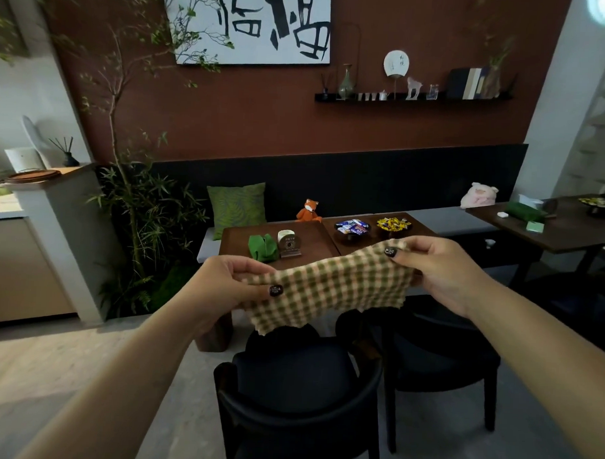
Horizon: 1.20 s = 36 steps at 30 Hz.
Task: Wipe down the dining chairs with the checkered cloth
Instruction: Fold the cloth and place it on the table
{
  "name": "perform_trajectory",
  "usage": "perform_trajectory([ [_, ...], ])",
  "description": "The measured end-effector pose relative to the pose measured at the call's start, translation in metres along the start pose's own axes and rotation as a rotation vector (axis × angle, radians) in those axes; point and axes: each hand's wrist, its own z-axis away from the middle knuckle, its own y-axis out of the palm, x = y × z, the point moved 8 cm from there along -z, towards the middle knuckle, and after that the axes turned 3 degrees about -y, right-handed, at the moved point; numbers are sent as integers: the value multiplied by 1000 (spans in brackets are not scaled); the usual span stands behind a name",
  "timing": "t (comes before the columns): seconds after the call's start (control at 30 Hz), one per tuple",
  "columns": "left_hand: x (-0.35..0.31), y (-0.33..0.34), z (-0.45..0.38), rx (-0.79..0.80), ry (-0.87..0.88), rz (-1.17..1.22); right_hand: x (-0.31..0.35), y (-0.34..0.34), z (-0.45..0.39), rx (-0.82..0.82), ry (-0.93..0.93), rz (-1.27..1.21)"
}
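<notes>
My left hand (239,282) and right hand (440,268) pinched the checkered cloth (330,285) taut above the chairs (299,377); best folded into a pad, starting at the 6 o'clock backrest.

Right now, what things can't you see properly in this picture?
Head view only:
- The near edge of the dark wooden table is hidden behind the green-and-cream checkered cloth.
- The tops of the two black dining chairs are partly covered by the same cloth.
- The writing on the small round label stand is too small to read.
- The left hand and right hand fingers under the cloth are hidden.
</notes>
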Motion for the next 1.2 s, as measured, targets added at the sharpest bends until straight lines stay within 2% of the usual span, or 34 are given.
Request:
perform_trajectory([
  [0.1,6,-3,-2,-11,-37,-91,-17,-3,0,-100,55,116],
  [0.27,27,7,0,-40,-151,-119,-32,-2,3,-264,26,376],
  [0.37,46,18,1,-52,-275,77,-28,1,11,-388,-60,553],
  [0.5,58,40,10,-47,-378,373,-2,25,37,-477,-306,618],
  [0.6,54,59,15,-31,-342,450,14,62,60,-391,-461,541],
  [0.67,45,70,17,-8,-272,506,16,89,71,-275,-501,518],
  [0.83,32,82,27,121,-159,623,2,129,81,65,-390,450],
  [0.9,34,73,28,83,-105,544,6,126,84,51,-415,405],
  [1.0,39,54,28,-30,-56,465,28,107,89,-176,-604,424],
  [1.03,40,49,28,-48,-41,431,32,103,87,-198,-621,445],
  [1.07,40,44,29,-52,-22,400,32,103,81,-161,-587,467],
  [1.2,35,27,33,-9,43,373,16,121,56,177,-301,496],
])
